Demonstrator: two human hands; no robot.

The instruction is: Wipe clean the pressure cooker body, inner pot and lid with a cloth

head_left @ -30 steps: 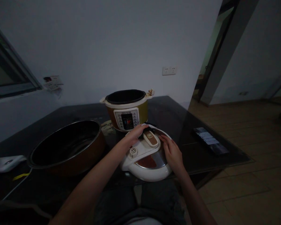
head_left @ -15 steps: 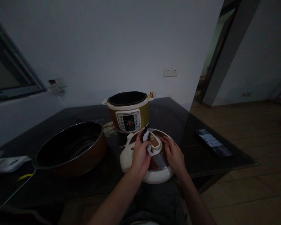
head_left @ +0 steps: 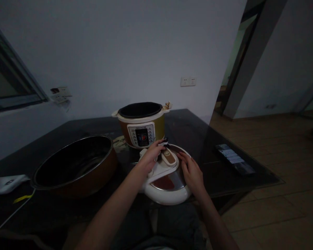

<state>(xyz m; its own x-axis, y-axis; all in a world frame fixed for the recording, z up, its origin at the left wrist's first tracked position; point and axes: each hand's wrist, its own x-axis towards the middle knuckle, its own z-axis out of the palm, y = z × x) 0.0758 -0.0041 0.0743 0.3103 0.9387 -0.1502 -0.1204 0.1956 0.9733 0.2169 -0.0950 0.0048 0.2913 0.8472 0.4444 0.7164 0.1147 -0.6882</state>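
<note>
The pressure cooker lid (head_left: 165, 198), white with a brown and shiny top, lies on the dark table just in front of me. My left hand (head_left: 151, 155) is closed round a small black and white cloth (head_left: 164, 142) at the lid's far left side, beside the brown handle (head_left: 169, 157). My right hand (head_left: 192, 171) lies on the lid's right side, its fingers stretched out. Behind the lid stands the lidless electric pressure cooker (head_left: 159, 129), its control panel facing me.
A large dark-lined pot (head_left: 104, 166) stands to the left on the table (head_left: 195, 128). Farther left are a white object (head_left: 7, 184) and a cable with a yellow tag (head_left: 23, 198). A phone (head_left: 234, 159) lies at the right, near the table's edge. Wall sockets (head_left: 188, 81) are behind.
My left hand has moved with the cloth from beside the handle's near part towards the lid's far edge. My right hand stays on the lid's right side. The view has shifted slightly.
</note>
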